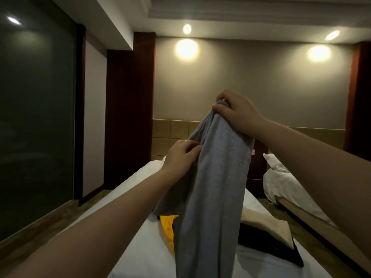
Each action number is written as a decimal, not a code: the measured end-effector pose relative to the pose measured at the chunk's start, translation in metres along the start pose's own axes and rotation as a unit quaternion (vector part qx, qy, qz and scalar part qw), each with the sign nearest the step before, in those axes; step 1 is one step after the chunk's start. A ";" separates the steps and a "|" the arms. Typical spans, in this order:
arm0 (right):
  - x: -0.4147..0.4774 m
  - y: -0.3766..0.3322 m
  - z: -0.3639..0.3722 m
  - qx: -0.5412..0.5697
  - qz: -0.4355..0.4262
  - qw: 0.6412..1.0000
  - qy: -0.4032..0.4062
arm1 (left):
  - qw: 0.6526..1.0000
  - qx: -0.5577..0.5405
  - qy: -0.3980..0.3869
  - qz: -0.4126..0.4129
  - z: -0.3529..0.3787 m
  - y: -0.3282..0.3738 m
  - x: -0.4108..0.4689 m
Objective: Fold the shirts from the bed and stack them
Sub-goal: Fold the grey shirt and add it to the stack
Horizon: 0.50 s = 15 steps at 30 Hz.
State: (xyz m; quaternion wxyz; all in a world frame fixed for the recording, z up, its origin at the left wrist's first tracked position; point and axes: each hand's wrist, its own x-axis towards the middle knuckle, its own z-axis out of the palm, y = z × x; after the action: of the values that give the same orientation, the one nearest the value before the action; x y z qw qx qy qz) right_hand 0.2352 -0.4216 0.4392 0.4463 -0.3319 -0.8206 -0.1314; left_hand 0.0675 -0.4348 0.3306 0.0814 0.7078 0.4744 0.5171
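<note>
Head view. Holds a grey shirt (216, 187) up above the bed (140, 247), hanging straight down from the right hand (239, 115), fingers curled and pinching its top edge. Grips a fold of the same shirt lower down with the left hand (180, 155), fingers bunched on the cloth. Shows, below the left fingers, a yellow garment (168, 227) on the sheet; below the right fingers, a beige shirt (263, 221) lying on a black shirt (261, 241).

soft matt grey knit shirt (210, 189); smooth white cotton bed sheet (140, 247) below the grip; glossy dark wood panel (128, 117).
</note>
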 end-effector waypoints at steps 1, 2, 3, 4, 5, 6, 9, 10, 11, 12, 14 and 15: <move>-0.001 0.001 0.002 0.006 -0.002 1.000 -0.001 | 1.000 -0.005 -0.002 0.009 0.000 0.001 -0.001; -0.002 0.002 0.003 0.011 -0.005 1.000 -0.001 | 1.000 -0.009 -0.002 0.018 0.000 0.002 -0.003; -0.003 0.003 0.004 0.015 -0.005 1.000 -0.003 | 1.000 -0.008 0.002 0.027 0.001 0.003 -0.004; -0.005 0.004 0.005 0.018 -0.006 1.000 -0.006 | 0.999 0.002 0.008 0.038 0.002 0.004 -0.005; -0.006 0.004 0.006 0.020 -0.005 1.000 -0.011 | 0.998 0.023 0.017 0.049 0.002 0.005 -0.005; -0.007 0.005 0.006 0.020 -0.006 1.000 -0.014 | 0.997 0.046 0.028 0.058 0.003 0.004 -0.005; -0.010 0.007 0.006 0.015 -0.010 1.000 -0.004 | 0.994 0.071 0.059 0.056 0.003 0.001 -0.004; -0.011 0.009 0.006 0.013 -0.011 1.000 0.001 | 0.995 0.068 0.060 0.051 0.004 -0.002 -0.004; -0.012 0.010 0.004 0.013 -0.011 1.000 0.004 | 0.995 0.066 0.054 0.046 0.005 -0.004 -0.005; -0.012 0.012 0.003 0.014 -0.011 1.000 0.008 | 0.996 0.067 0.043 0.040 0.007 -0.006 -0.006; -0.013 0.015 0.001 0.015 -0.008 1.000 0.016 | 0.995 0.090 0.016 0.028 0.013 -0.010 -0.010; -0.014 0.015 0.000 0.013 -0.004 1.000 0.017 | 0.995 0.101 0.005 0.023 0.016 -0.011 -0.012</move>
State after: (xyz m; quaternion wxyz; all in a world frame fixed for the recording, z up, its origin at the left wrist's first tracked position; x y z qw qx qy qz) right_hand 0.2510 -0.4163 0.4262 0.4640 -0.3202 -0.8159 -0.1286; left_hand 0.0740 -0.4319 0.3087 -0.0050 0.7207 0.5084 0.4713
